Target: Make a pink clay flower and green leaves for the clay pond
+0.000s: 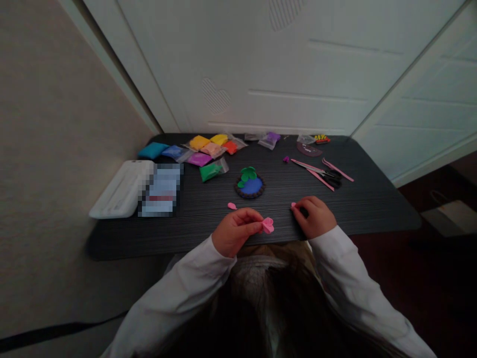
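My left hand (240, 229) pinches a small pink clay flower (268, 225) near the table's front edge. To its right, my right hand (315, 216) is closed at the fingertips on a pink clay petal (293, 205), at or just above the tabletop. Another pink petal (231, 206) lies behind my left hand. Further back sits a round clay pond (252, 187) with a blue middle and a dark brown rim. Green clay leaves (248, 173) stand on its back left part.
Several bags of coloured clay (211, 148) lie along the back left. A white case (124, 191) stands at the left edge beside a blurred-out flat item (162, 190). Scissors (328, 175), pink tweezers (338, 170) and a purple clay bit (286, 159) lie at right.
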Action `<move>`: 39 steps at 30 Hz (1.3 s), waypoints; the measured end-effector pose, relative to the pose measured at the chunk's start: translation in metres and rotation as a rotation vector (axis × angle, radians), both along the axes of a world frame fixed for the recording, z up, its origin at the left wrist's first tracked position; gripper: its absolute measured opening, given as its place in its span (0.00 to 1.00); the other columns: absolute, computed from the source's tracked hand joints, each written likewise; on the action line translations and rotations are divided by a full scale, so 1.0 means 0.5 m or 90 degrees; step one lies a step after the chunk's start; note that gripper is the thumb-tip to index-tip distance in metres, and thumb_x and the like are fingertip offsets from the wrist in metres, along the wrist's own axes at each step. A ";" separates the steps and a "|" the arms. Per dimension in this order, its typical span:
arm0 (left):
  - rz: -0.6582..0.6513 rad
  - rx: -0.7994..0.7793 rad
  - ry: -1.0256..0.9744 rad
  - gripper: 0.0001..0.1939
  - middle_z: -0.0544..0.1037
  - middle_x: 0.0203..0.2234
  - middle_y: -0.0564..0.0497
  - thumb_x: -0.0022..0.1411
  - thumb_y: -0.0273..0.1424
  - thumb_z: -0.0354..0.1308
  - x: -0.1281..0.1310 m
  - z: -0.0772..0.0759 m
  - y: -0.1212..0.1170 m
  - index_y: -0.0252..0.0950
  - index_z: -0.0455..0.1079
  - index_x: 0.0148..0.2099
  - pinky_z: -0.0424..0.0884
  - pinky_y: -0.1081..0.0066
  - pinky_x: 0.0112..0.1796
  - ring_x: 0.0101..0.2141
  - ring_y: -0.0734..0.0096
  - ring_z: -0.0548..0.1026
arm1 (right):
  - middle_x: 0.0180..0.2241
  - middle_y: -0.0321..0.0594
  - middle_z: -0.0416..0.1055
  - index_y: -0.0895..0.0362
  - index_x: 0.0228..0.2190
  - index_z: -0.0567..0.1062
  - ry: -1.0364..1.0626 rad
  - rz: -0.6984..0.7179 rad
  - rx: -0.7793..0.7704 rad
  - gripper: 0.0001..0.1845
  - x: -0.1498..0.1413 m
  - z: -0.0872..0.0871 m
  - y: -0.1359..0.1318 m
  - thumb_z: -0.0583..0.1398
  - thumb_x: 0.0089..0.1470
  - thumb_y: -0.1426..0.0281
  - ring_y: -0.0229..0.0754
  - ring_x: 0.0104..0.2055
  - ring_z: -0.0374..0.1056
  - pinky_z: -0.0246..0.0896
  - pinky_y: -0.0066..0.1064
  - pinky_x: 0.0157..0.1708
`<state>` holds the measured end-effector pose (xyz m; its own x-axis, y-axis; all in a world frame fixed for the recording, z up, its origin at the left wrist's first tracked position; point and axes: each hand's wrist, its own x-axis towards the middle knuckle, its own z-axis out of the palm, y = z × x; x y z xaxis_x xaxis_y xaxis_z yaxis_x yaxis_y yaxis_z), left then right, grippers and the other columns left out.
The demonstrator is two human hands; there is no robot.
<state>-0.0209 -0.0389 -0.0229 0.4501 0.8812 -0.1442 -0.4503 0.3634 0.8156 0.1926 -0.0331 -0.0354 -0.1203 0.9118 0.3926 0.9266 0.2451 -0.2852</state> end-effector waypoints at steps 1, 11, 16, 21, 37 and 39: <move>-0.001 -0.001 -0.003 0.06 0.75 0.22 0.51 0.42 0.23 0.61 0.000 0.000 0.000 0.31 0.68 0.27 0.65 0.75 0.29 0.25 0.76 0.71 | 0.29 0.42 0.67 0.56 0.25 0.71 0.000 -0.004 0.001 0.10 0.000 0.000 -0.001 0.53 0.49 0.66 0.41 0.33 0.63 0.59 0.32 0.35; -0.002 0.003 -0.004 0.06 0.74 0.22 0.51 0.42 0.24 0.61 0.001 0.000 -0.001 0.31 0.68 0.27 0.65 0.75 0.29 0.25 0.76 0.71 | 0.29 0.42 0.68 0.56 0.25 0.71 0.006 -0.003 0.010 0.10 0.002 -0.004 0.000 0.53 0.49 0.66 0.41 0.33 0.64 0.59 0.33 0.35; 0.000 -0.003 -0.003 0.06 0.74 0.22 0.51 0.42 0.24 0.61 0.000 0.000 -0.001 0.31 0.69 0.27 0.65 0.75 0.29 0.25 0.75 0.71 | 0.31 0.42 0.69 0.57 0.27 0.72 0.011 -0.006 0.024 0.10 -0.001 -0.005 -0.005 0.53 0.49 0.66 0.41 0.34 0.64 0.59 0.33 0.36; -0.004 -0.001 -0.012 0.05 0.74 0.22 0.51 0.42 0.23 0.61 0.000 0.002 0.000 0.31 0.69 0.27 0.65 0.75 0.29 0.25 0.76 0.71 | 0.31 0.43 0.68 0.57 0.27 0.72 0.007 -0.003 0.021 0.10 -0.003 -0.006 -0.006 0.53 0.49 0.66 0.41 0.34 0.64 0.59 0.32 0.37; -0.006 -0.003 -0.031 0.05 0.74 0.22 0.52 0.44 0.23 0.60 -0.001 -0.001 -0.001 0.31 0.69 0.28 0.64 0.76 0.29 0.25 0.77 0.71 | 0.30 0.41 0.69 0.56 0.26 0.72 0.031 -0.029 0.014 0.09 0.001 0.003 -0.005 0.55 0.46 0.65 0.40 0.34 0.64 0.60 0.31 0.36; -0.005 -0.006 -0.031 0.05 0.74 0.22 0.52 0.43 0.23 0.60 -0.001 0.000 -0.001 0.31 0.69 0.28 0.65 0.76 0.29 0.25 0.77 0.71 | 0.30 0.42 0.69 0.57 0.26 0.72 0.014 -0.017 0.003 0.09 0.000 0.001 -0.004 0.54 0.47 0.66 0.41 0.34 0.64 0.59 0.32 0.37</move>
